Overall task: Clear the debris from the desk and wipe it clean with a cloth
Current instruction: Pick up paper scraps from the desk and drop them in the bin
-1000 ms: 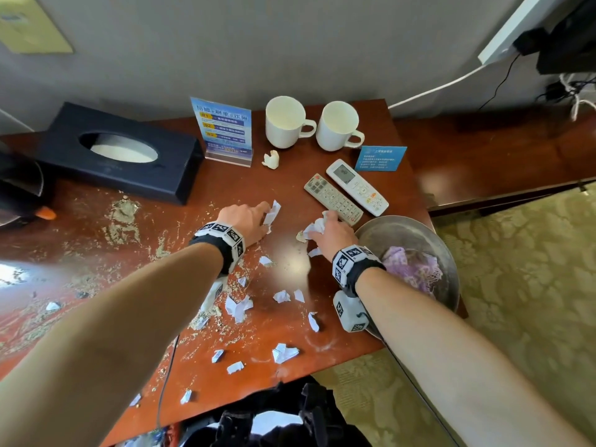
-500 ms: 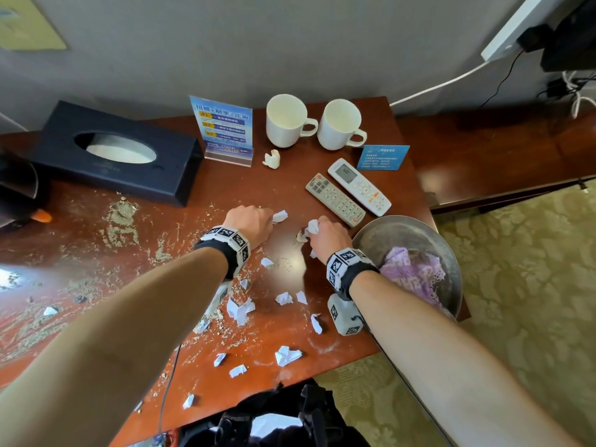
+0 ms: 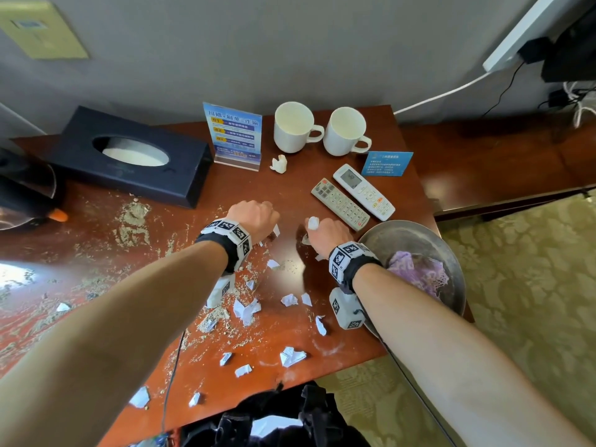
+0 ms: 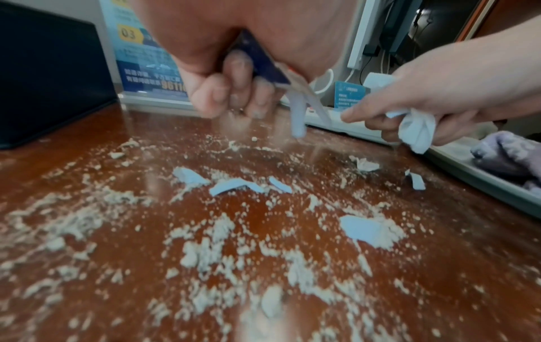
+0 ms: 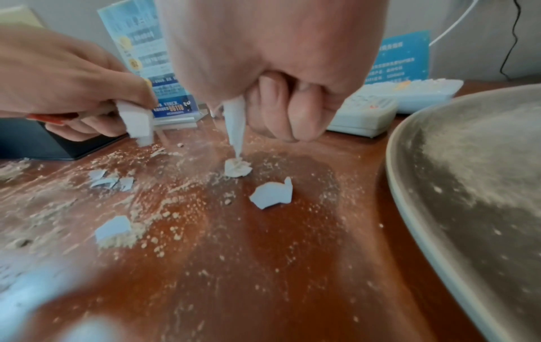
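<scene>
The red-brown desk [image 3: 161, 253] is strewn with torn white paper scraps [image 3: 246, 309] and sandy crumbs [image 3: 135, 221]. My left hand [image 3: 254, 217] hovers over the desk's middle, its fingers curled round paper scraps [image 4: 295, 115] that hang from it. Just to its right, my right hand [image 3: 325, 233] grips a crumpled wad of scraps [image 3: 312, 222]; a strip [image 5: 235, 125] hangs from it down to a small wad [image 5: 237, 167] on the desk. A purple cloth [image 3: 419, 272] lies in a metal bowl [image 3: 419, 233] at the desk's right edge, beside my right wrist.
Along the back stand a dark tissue box [image 3: 129, 156], a blue sign [image 3: 233, 133], two white mugs [image 3: 295, 127], a small blue card [image 3: 387, 163] and a white wad [image 3: 279, 164]. Two remotes [image 3: 340, 203] lie just beyond my right hand. A dark kettle [image 3: 22, 195] sits far left.
Both hands stay in nearly the same spot. The scraps they hold are drawn further into the curled fingers, so less paper shows.
</scene>
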`<state>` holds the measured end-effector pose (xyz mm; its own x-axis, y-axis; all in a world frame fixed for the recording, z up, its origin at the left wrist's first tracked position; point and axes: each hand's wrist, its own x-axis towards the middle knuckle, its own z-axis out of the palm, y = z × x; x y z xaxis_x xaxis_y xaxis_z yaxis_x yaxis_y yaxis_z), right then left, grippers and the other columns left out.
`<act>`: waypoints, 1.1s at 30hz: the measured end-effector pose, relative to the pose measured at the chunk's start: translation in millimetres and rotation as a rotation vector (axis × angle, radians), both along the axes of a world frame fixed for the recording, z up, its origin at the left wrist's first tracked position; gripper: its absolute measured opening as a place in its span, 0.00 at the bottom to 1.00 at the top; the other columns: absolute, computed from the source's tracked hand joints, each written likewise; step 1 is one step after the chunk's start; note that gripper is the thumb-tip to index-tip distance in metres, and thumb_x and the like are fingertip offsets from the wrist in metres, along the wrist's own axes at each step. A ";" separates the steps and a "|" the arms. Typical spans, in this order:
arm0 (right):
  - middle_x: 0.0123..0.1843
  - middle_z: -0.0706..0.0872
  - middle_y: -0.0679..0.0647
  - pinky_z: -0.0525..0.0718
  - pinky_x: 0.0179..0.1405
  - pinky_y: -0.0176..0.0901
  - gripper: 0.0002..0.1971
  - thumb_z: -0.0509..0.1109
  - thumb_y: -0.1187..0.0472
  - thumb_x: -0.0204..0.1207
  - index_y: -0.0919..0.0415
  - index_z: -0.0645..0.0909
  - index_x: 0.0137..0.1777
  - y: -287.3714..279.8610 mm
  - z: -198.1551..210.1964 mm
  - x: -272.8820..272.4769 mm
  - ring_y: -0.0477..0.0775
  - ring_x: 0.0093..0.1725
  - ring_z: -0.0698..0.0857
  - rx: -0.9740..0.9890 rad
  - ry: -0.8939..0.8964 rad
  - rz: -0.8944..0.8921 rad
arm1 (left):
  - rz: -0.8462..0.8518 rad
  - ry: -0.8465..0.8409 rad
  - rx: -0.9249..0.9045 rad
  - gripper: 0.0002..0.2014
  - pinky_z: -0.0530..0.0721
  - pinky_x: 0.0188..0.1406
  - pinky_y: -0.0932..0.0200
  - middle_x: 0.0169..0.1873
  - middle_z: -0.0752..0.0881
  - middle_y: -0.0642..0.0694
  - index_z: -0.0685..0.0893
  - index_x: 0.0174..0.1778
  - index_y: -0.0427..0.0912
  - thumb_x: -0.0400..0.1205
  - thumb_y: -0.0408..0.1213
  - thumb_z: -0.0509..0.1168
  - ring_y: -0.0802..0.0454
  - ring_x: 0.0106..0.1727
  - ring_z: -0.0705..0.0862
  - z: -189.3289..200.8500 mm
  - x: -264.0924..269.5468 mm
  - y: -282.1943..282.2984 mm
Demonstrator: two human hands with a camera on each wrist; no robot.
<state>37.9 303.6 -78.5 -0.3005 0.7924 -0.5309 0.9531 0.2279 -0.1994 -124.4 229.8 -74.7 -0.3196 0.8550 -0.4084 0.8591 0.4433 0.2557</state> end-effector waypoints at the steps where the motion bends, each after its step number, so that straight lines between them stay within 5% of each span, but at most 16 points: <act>1: 0.51 0.85 0.61 0.84 0.44 0.50 0.21 0.59 0.47 0.84 0.65 0.83 0.54 1.3 -0.3 -2.3 0.64 0.50 0.85 0.006 0.005 0.006 | 0.005 -0.002 0.009 0.18 0.77 0.40 0.53 0.38 0.83 0.42 0.74 0.42 0.42 0.89 0.46 0.46 0.41 0.38 0.80 1.5 -1.5 0.1; 5: 0.55 0.87 0.60 0.78 0.40 0.47 0.13 0.60 0.59 0.82 0.61 0.84 0.59 6.1 2.2 -14.1 0.63 0.54 0.86 0.015 0.013 0.103 | 0.058 -0.044 0.019 0.21 0.76 0.41 0.54 0.39 0.81 0.44 0.76 0.41 0.42 0.90 0.52 0.48 0.42 0.40 0.79 7.2 -8.8 1.0; 9: 0.59 0.86 0.63 0.81 0.51 0.49 0.13 0.62 0.66 0.81 0.64 0.81 0.62 11.6 5.2 -24.1 0.65 0.58 0.84 0.017 0.101 0.099 | 0.140 -0.154 0.019 0.20 0.77 0.42 0.53 0.49 0.85 0.38 0.83 0.55 0.35 0.90 0.48 0.52 0.44 0.44 0.80 10.9 -16.0 0.2; 14: 0.57 0.86 0.59 0.80 0.45 0.47 0.12 0.61 0.61 0.84 0.61 0.79 0.64 19.0 4.7 -40.5 0.61 0.53 0.84 0.034 0.125 0.136 | 0.223 -0.220 0.027 0.09 0.84 0.49 0.51 0.51 0.87 0.41 0.83 0.50 0.45 0.86 0.34 0.57 0.44 0.48 0.84 13.0 -25.2 -3.5; 17: 0.55 0.86 0.57 0.79 0.45 0.48 0.11 0.64 0.54 0.84 0.55 0.76 0.64 27.6 1.3 -53.7 0.60 0.51 0.84 0.035 0.162 0.133 | 0.257 -0.249 0.035 0.12 0.86 0.53 0.50 0.49 0.88 0.45 0.83 0.49 0.50 0.83 0.31 0.57 0.44 0.49 0.86 14.9 -31.7 -9.5; 21: 0.58 0.86 0.57 0.80 0.51 0.51 0.22 0.64 0.45 0.83 0.53 0.69 0.73 38.7 -0.1 -74.5 0.62 0.57 0.84 0.078 0.167 0.108 | 0.267 -0.239 0.038 0.15 0.83 0.50 0.55 0.46 0.84 0.49 0.85 0.53 0.51 0.84 0.31 0.54 0.47 0.46 0.83 14.6 -41.1 -17.4; 28: 0.64 0.84 0.62 0.74 0.50 0.51 0.28 0.65 0.42 0.82 0.57 0.65 0.75 53.6 -5.1 -103.9 0.68 0.63 0.82 0.106 0.155 0.117 | 0.284 -0.199 -0.017 0.19 0.84 0.51 0.52 0.45 0.87 0.49 0.85 0.49 0.51 0.85 0.59 0.55 0.46 0.47 0.85 6.5 -61.0 -30.6; 33: 0.63 0.84 0.64 0.77 0.54 0.55 0.26 0.62 0.41 0.83 0.59 0.67 0.71 58.4 -14.4 -122.2 0.70 0.62 0.82 0.132 0.150 0.094 | 0.274 -0.202 -0.093 0.22 0.85 0.48 0.53 0.42 0.87 0.46 0.87 0.47 0.48 0.85 0.61 0.55 0.45 0.45 0.86 6.3 -76.5 -39.3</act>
